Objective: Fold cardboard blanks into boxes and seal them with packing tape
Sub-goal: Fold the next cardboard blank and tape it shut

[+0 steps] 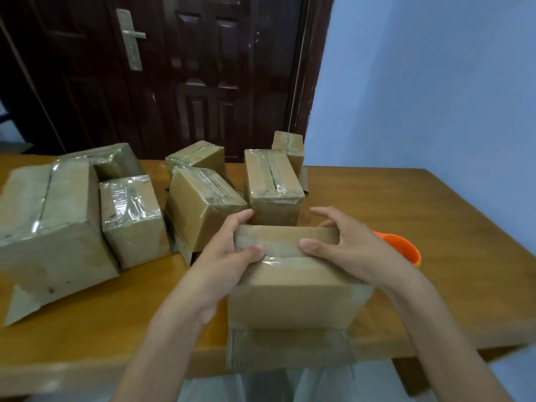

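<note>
While both hands clamp the box (293, 274) at the near edge of the table (406, 227), the thumbs do the real work. The left hand (232, 250) wraps the box's left end, fingers curled over the far top edge, thumb pressed flat on the tape (282, 258) that runs across the top. The right hand (345, 242) mirrors it on the other end, thumb tip on the same strip. I'd judge the person is rubbing the tape down over the seam, holding both ends so the flaps can't spring apart. Below the box a flap (287, 346) hangs loose over the table edge, so the underside may not be sealed yet.

Finished boxes (133, 219) sit behind and to the left, well apart from the working spot, all wrapped in glossy tape; the largest one (49, 221) lies tilted at far left with a flap poking out beneath. They look pushed back to keep the front free for folding.

Just right of the right wrist an orange object (401, 248) peeks out, perhaps the tape dispenser, though I cannot tell. The table is warm brown wood; behind it stands a dark panelled door (188, 68), and a pale blue wall (435, 97) to the right.
</note>
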The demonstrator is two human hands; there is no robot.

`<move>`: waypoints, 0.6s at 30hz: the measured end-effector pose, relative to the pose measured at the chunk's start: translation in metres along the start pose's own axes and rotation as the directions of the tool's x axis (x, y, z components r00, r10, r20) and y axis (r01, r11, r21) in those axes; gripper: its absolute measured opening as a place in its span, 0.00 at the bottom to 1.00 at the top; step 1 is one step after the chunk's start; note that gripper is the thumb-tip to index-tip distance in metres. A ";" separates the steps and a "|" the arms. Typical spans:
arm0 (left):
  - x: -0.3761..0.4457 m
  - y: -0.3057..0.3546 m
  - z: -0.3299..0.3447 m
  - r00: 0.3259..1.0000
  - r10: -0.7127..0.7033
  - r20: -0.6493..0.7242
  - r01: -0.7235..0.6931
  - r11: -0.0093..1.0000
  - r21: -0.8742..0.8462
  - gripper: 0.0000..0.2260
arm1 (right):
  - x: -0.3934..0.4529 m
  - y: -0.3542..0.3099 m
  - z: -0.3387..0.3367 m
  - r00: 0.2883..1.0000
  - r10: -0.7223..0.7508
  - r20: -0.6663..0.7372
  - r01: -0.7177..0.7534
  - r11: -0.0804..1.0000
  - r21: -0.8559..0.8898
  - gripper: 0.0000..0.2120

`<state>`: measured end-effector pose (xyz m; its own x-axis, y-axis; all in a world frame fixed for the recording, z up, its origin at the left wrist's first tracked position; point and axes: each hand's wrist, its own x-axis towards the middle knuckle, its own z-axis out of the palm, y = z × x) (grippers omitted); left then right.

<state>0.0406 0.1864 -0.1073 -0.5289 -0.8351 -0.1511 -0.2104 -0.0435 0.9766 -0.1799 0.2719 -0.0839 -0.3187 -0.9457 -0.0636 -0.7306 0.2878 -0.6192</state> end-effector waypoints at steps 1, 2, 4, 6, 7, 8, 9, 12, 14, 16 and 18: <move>0.002 -0.002 0.001 1.000 -0.014 0.008 0.014 1.000 -0.026 0.26 | 0.002 0.003 0.002 1.000 -0.010 -0.027 0.010 1.000 0.006 0.32; 0.004 -0.003 0.003 1.000 -0.029 0.008 0.030 0.998 -0.056 0.26 | 0.003 0.004 0.003 0.999 -0.026 -0.042 0.026 1.000 -0.016 0.28; 0.003 -0.003 0.003 0.999 -0.051 0.004 0.051 0.991 -0.124 0.22 | 0.003 0.005 0.005 0.997 -0.044 -0.059 0.042 0.999 -0.029 0.22; 0.000 -0.003 0.002 0.997 -0.074 -0.015 0.070 0.982 -0.178 0.14 | -0.001 0.002 0.003 0.997 -0.051 -0.055 0.051 0.999 -0.009 0.17; 0.000 -0.003 0.001 0.996 -0.086 -0.019 0.080 0.977 -0.197 0.11 | -0.003 0.002 0.002 0.998 -0.054 -0.036 0.054 0.999 0.006 0.16; 0.000 -0.003 -0.001 0.995 -0.093 -0.018 0.087 0.973 -0.212 0.09 | -0.004 0.002 -0.001 0.999 -0.054 -0.007 0.054 0.998 0.027 0.15; 0.003 -0.004 -0.003 0.996 -0.091 -0.012 0.086 0.972 -0.220 0.09 | -0.005 0.003 -0.005 0.998 -0.053 0.025 0.051 0.997 0.055 0.14; 0.002 -0.007 -0.004 0.997 -0.074 -0.006 0.070 0.968 -0.239 0.08 | -0.007 0.000 -0.011 0.995 -0.059 0.081 0.047 0.989 0.138 0.09; -0.001 -0.010 -0.005 0.998 -0.067 0.011 0.068 0.958 -0.280 0.08 | -0.008 -0.001 -0.012 0.996 -0.058 0.070 0.049 0.992 0.119 0.10; 0.006 -0.013 -0.006 0.998 -0.056 0.037 0.064 0.961 -0.269 0.06 | -0.008 -0.006 -0.015 0.997 -0.041 0.061 0.040 0.999 0.018 0.12; 0.008 -0.024 -0.012 0.998 0.020 0.066 0.001 0.950 -0.314 0.12 | -0.006 -0.016 -0.017 0.999 -0.019 0.035 0.027 0.970 -0.241 0.17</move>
<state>0.0513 0.1739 -0.1299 -0.5860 -0.7980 -0.1409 0.0573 -0.2143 0.9751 -0.1766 0.2752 -0.0605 -0.2836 -0.9557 -0.0790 -0.8629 0.2902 -0.4137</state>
